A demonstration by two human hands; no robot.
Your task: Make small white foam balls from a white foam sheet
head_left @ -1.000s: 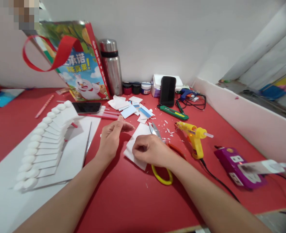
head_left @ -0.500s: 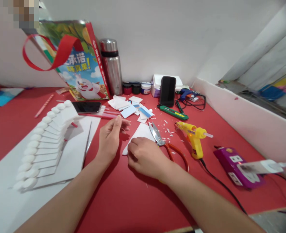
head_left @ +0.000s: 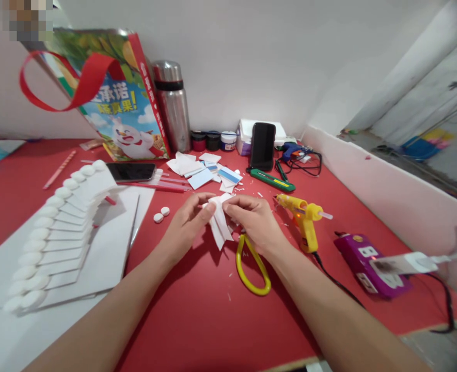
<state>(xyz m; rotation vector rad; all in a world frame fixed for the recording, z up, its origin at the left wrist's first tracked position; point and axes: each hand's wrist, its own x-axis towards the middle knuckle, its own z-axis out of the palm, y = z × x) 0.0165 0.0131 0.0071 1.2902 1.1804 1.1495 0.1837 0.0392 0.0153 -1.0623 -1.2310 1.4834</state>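
Observation:
Both my hands meet over the middle of the red table (head_left: 197, 320) and pinch a bunch of white paper pieces (head_left: 219, 225) between them. My left hand (head_left: 185, 225) grips the pieces from the left with its fingertips closed on them. My right hand (head_left: 256, 222) grips them from the right the same way. The pieces fan downward below my fingers. Under my right wrist lie scissors with a yellow handle loop (head_left: 253, 268); their blades are hidden by my hand. Two small white discs (head_left: 161, 214) lie on the table just left of my left hand.
A white foam model with a row of discs (head_left: 58, 227) stands at left on white sheets. A yellow glue gun (head_left: 303, 217) and purple power strip (head_left: 362, 263) sit right. A gift bag (head_left: 108, 103), steel flask (head_left: 171, 106), paint pots, two phones and paper scraps (head_left: 203, 170) fill the back.
My right hand came up off the table and both hands now hold the white pieces together above it. The yellow scissor handle shows again. The view shifted slightly left.

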